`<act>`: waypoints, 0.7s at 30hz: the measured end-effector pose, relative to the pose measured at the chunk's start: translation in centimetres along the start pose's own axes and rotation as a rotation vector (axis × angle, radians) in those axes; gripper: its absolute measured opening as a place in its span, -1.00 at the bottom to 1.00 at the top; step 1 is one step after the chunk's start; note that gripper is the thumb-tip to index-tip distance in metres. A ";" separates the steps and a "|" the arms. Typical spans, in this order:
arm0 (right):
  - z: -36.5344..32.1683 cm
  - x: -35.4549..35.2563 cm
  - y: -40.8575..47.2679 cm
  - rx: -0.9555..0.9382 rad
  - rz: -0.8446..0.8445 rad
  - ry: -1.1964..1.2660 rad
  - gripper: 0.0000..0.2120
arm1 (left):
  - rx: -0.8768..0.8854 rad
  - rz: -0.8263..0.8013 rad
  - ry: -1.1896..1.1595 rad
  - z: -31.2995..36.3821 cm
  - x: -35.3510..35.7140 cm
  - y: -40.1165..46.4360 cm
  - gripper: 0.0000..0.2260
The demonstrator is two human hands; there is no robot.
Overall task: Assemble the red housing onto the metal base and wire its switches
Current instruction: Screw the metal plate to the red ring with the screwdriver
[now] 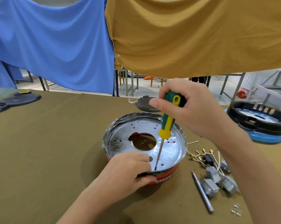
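The left hand [128, 168] grips the near rim of the red housing [165, 177], thumb curled against the outer red wall and the fingers [143, 159] hooked over the edge onto the metal base [170, 152]. The base is a shiny disc with a round central opening, seated in the housing, which stands on the olive worktop [47, 151]. Just beside those fingers, on their right, the tip of a screwdriver [166, 125] meets a hole in the base near the rim; its shaft slants up and away to a green and yellow handle. The right hand [190, 109] is wrapped round that handle, its fingers closed on the top with the thumb stretched across toward the left.

To the right of the left hand, close by, lie a slim metal tool [203, 192], several grey switches [215, 180] with white wires [201, 154] ending in brass terminals, and a few small screws [236, 210]. Beyond the right hand a dark round lid [143, 105] lies on the worktop, and further right a black slotted ring [256, 117] sits on a blue part. Blue cloth [55, 46] and mustard cloth [193, 34] hang behind.
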State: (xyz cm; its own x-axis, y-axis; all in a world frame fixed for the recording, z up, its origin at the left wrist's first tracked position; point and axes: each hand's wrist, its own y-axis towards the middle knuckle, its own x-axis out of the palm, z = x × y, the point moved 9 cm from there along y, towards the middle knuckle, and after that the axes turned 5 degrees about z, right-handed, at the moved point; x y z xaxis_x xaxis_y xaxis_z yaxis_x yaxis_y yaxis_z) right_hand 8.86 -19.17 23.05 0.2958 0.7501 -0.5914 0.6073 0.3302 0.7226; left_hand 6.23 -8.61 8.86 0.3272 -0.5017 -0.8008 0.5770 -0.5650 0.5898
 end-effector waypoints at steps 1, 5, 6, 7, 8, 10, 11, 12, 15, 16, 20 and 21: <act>-0.1 0.0 0.0 0.002 0.006 -0.021 -0.73 | -0.002 0.000 0.002 0.0 0.0 0.0 -0.75; 0.2 0.7 -0.3 0.064 -0.086 0.115 -0.74 | -0.003 0.008 0.019 -0.1 0.1 0.0 -0.72; 0.3 0.7 -0.3 0.069 -0.107 0.129 -0.71 | -0.001 0.013 0.026 -0.1 0.1 0.0 -0.72; 0.4 0.8 -0.4 0.075 -0.120 0.145 -0.72 | 0.001 0.018 0.032 -0.1 0.2 0.0 -0.72; 0.5 0.8 -0.5 0.079 -0.128 0.167 -0.75 | 0.002 0.020 0.035 -0.1 0.2 -0.1 -0.72; 0.7 0.7 -0.5 0.078 -0.128 0.188 -0.87 | 0.001 0.021 0.034 -0.2 0.3 -0.2 -0.71; 0.8 0.5 -0.5 0.074 -0.118 0.175 -0.91 | 0.002 0.023 0.035 -0.2 0.4 -0.2 -0.72; 0.9 0.4 -0.4 0.069 -0.097 0.151 -0.90 | 0.004 0.026 0.037 -0.1 0.4 -0.2 -0.72; 0.7 -0.1 -0.3 0.058 -0.025 0.044 -0.74 | 0.016 0.041 0.043 -0.1 0.3 -0.2 -0.74; 0.6 -0.1 -0.2 0.064 -0.025 0.034 -0.73 | 0.020 0.046 0.050 0.0 0.2 -0.2 -0.73; 0.7 0.0 -0.4 0.127 -0.094 0.207 -0.70 | 0.036 0.048 0.068 0.3 0.1 -0.1 -0.72; 0.8 0.0 -0.4 0.133 -0.113 0.218 -0.68 | 0.038 0.043 0.064 0.3 0.1 -0.1 -0.71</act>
State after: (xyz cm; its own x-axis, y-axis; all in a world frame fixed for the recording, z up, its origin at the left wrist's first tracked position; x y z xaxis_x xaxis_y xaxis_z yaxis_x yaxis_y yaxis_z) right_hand 9.23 -19.77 22.41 0.0637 0.8235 -0.5638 0.7229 0.3514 0.5949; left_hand 5.98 -8.83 8.76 0.3993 -0.4837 -0.7788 0.5326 -0.5691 0.6265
